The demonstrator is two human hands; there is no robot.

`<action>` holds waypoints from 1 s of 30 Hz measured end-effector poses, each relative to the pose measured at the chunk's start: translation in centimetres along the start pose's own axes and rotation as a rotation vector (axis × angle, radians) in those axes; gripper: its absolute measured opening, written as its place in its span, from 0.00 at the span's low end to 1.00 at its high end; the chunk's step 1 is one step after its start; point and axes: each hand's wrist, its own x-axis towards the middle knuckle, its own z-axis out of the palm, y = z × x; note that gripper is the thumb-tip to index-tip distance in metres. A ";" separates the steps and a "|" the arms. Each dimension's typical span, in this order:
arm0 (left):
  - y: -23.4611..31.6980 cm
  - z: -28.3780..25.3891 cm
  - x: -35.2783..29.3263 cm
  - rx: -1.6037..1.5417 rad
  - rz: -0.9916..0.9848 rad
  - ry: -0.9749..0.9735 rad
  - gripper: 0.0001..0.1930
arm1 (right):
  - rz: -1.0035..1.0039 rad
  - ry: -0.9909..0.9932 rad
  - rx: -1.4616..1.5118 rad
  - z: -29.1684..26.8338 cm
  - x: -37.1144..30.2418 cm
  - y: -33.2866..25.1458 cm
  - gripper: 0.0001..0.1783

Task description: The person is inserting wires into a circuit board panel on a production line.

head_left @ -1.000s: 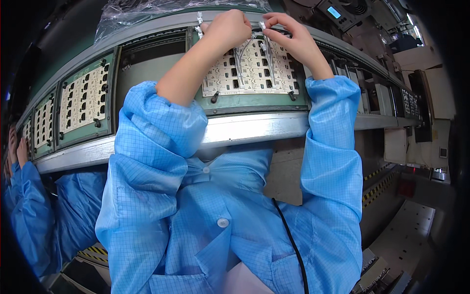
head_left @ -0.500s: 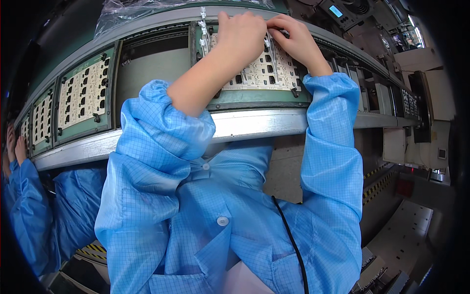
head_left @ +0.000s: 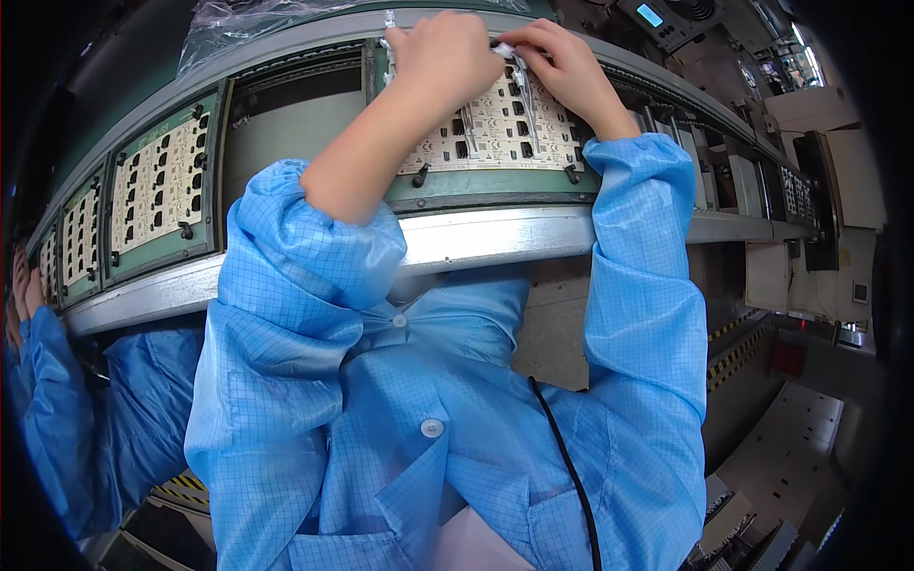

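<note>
A cream circuit board (head_left: 490,152) with rows of black components lies in a green carrier (head_left: 495,187) at the far side. Thin pale wires (head_left: 526,105) run across it. My left hand (head_left: 446,59) is closed over the board's upper left part; its fingertips are mostly hidden behind the hand. From the right, my right hand (head_left: 568,74) reaches in with thumb and index finger drawn together at a small white connector (head_left: 506,50), near the left fingers. Another white connector (head_left: 389,19) stands past my left hand's knuckles.
Similar boards (head_left: 159,181) in carriers line the rail to the left. A metal rail (head_left: 495,235) crosses in front of my chest. Clear plastic film (head_left: 248,29) lies at the back. At the far left a co-worker's hand (head_left: 33,290) and blue sleeve show.
Both hands have shifted a little to the left and up. A white connector now shows between the two hands' fingertips, and more of the board is uncovered.
</note>
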 end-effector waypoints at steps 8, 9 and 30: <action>-2.0 2.1 1.6 0.161 0.022 -0.058 0.11 | 0.038 0.028 0.112 0.3 0.1 0.4 0.18; -2.3 1.6 2.2 0.096 -0.006 -0.074 0.12 | 0.041 0.030 0.110 0.2 0.0 0.6 0.18; -8.6 -0.3 2.8 -0.302 -0.031 0.055 0.11 | 0.379 -0.266 -0.245 2.1 5.5 -7.9 0.16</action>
